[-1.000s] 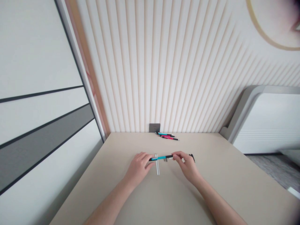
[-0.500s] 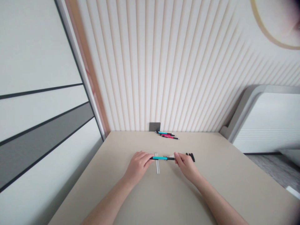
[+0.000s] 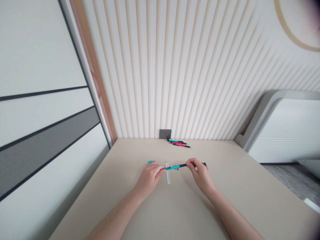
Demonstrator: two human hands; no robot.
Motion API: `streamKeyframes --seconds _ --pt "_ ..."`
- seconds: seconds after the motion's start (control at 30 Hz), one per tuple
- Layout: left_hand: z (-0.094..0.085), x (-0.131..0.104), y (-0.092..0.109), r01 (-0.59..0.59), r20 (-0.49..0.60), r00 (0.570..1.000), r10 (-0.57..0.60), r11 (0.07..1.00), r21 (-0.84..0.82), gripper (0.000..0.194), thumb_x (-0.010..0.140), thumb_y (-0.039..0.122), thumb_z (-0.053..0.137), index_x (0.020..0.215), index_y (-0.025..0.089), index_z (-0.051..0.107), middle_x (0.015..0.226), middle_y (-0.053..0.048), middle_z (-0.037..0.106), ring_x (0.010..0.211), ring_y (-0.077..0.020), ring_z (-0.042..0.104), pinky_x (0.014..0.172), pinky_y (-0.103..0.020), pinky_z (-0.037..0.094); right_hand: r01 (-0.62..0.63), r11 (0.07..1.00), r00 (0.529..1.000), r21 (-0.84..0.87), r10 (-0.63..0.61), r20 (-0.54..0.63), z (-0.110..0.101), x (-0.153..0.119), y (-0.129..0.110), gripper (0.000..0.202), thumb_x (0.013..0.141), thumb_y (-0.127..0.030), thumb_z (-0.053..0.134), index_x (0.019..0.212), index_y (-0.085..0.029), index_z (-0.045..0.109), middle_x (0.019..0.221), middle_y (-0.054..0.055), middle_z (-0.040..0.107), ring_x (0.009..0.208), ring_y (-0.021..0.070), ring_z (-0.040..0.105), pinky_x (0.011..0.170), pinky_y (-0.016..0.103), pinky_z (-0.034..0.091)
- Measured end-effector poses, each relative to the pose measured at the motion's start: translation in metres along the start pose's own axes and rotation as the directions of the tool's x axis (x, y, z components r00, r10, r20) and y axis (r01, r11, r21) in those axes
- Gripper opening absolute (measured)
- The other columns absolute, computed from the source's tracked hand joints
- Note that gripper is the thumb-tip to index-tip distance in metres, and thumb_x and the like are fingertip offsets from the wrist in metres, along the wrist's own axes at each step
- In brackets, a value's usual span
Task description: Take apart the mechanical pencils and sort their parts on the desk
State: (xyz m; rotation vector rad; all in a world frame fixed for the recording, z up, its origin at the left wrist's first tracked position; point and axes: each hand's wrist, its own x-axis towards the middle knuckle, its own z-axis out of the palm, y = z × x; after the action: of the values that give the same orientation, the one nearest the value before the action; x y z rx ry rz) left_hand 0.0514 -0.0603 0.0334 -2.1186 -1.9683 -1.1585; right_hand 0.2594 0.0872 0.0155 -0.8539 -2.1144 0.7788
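A turquoise and black pen (image 3: 174, 167) is held above the desk between both hands. My left hand (image 3: 150, 175) is closed on its left end, the one with the clip. At the black right end, my right hand (image 3: 198, 170) pinches the tip between thumb and fingers, so the tip itself is hidden. Beneath the pen lie thin white strips (image 3: 168, 178), side by side on the desk. Turquoise and red pen barrels (image 3: 151, 162) peek out behind my left hand. Black pieces (image 3: 205, 164) show partly behind my right hand. Some small parts (image 3: 176, 168) lie just below the pen.
Several turquoise and red pens (image 3: 178, 143) lie at the back of the desk (image 3: 160, 210), near a dark wall socket (image 3: 165, 134). A ribbed wall panel (image 3: 150, 66) rises behind. A white and grey cabinet (image 3: 50, 133) stands left; a pale headboard (image 3: 292, 126) is right.
The pen has tilted, its right end rising slightly. My right hand has shifted a little up and right, covering more of the black pieces. Coloured barrels now show behind my left hand.
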Motion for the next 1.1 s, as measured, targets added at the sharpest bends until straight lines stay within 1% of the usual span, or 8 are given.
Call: streamKeyframes --seconds 0.1,0.17,0.33,0.5,0.6,0.73,0.87,1.1 --pt "-0.003 0.001 -0.004 0.027 -0.017 1.0 -0.026 1.0 0.009 0.024 0.097 0.031 0.045 0.089 0.019 0.064 0.077 -0.002 0.065 0.075 -0.0168 0.058 0.078 -0.031 0.047 -0.004 0.997 1.0 0.081 0.004 0.0 0.001 0.0 -0.001 0.041 0.092 -0.055 0.044 0.097 -0.019 0.064 0.088 0.007 0.068 0.074 0.0191 0.058 0.063 0.026 0.044" --pt "-0.005 0.002 -0.006 0.027 -0.031 0.999 -0.027 1.0 0.005 0.023 0.097 0.032 0.046 0.091 0.019 0.064 0.078 -0.003 0.065 0.076 -0.0172 0.058 0.074 -0.03 0.046 -0.026 0.991 1.0 0.132 0.025 0.012 0.001 0.0 -0.002 0.045 0.095 -0.054 0.038 0.101 -0.019 0.065 0.085 0.007 0.068 0.072 0.0188 0.059 0.064 0.027 0.044" --pt "-0.005 0.002 -0.008 0.031 -0.046 0.998 -0.031 0.999 -0.022 0.023 0.097 0.031 0.046 0.091 0.019 0.065 0.078 -0.003 0.065 0.076 -0.017 0.059 0.071 -0.028 0.046 -0.052 0.991 0.992 0.123 0.037 0.119 -0.006 0.002 -0.002 0.049 0.095 -0.054 0.039 0.072 -0.018 0.064 0.067 0.004 0.063 0.065 0.0178 0.056 0.063 0.027 0.042" --pt "-0.004 0.001 -0.008 0.046 -0.043 0.998 -0.047 0.999 -0.018 0.022 0.097 0.032 0.047 0.091 0.02 0.064 0.078 -0.003 0.065 0.076 -0.0172 0.059 0.071 -0.028 0.046 -0.021 0.988 0.995 0.152 0.007 0.095 -0.008 0.003 -0.001 0.034 0.088 -0.05 0.055 0.098 -0.019 0.067 0.082 0.004 0.066 0.074 0.0188 0.056 0.071 0.029 0.045" --pt "-0.004 0.001 -0.009 0.04 -0.04 0.998 -0.041 0.999 -0.021 0.023 0.097 0.032 0.046 0.092 0.02 0.064 0.079 -0.003 0.065 0.076 -0.0172 0.059 0.071 -0.028 0.046 -0.018 0.988 0.99 0.156 -0.004 0.139 -0.007 0.002 -0.003 0.037 0.089 -0.049 0.053 0.109 -0.02 0.065 0.085 0.004 0.067 0.075 0.0185 0.057 0.073 0.03 0.046" --pt "-0.002 0.001 -0.011 0.03 -0.035 0.999 -0.031 0.999 -0.027 0.023 0.097 0.032 0.045 0.093 0.02 0.065 0.08 -0.003 0.066 0.078 -0.0173 0.06 0.072 -0.028 0.046 -0.054 0.988 0.978 0.148 0.022 0.21 -0.007 0.002 -0.006 0.04 0.095 -0.047 0.042 0.094 -0.019 0.07 0.078 0.005 0.068 0.071 0.0181 0.056 0.068 0.03 0.044" --pt "-0.002 0.0 -0.012 0.044 -0.031 0.999 -0.045 0.999 -0.03 0.023 0.097 0.032 0.046 0.093 0.02 0.065 0.082 -0.003 0.066 0.078 -0.0175 0.06 0.072 -0.029 0.046 -0.05 0.982 0.986 0.183 0.02 0.164 -0.009 0.003 -0.004 0.031 0.088 -0.046 0.056 0.099 -0.021 0.07 0.087 0.004 0.069 0.074 0.0181 0.056 0.071 0.03 0.045" --pt "-0.004 0.002 -0.005 0.12 -0.012 0.993 -0.12 0.992 -0.048 0.027 0.097 0.034 0.042 0.091 0.02 0.064 0.079 -0.003 0.064 0.076 -0.0177 0.06 0.07 -0.029 0.046 -0.075 0.933 0.996 0.351 0.053 0.073 -0.006 0.007 0.007 0.037 0.088 -0.05 0.056 0.106 -0.021 0.068 0.094 0.007 0.07 0.084 0.0204 0.061 0.077 0.034 0.049"
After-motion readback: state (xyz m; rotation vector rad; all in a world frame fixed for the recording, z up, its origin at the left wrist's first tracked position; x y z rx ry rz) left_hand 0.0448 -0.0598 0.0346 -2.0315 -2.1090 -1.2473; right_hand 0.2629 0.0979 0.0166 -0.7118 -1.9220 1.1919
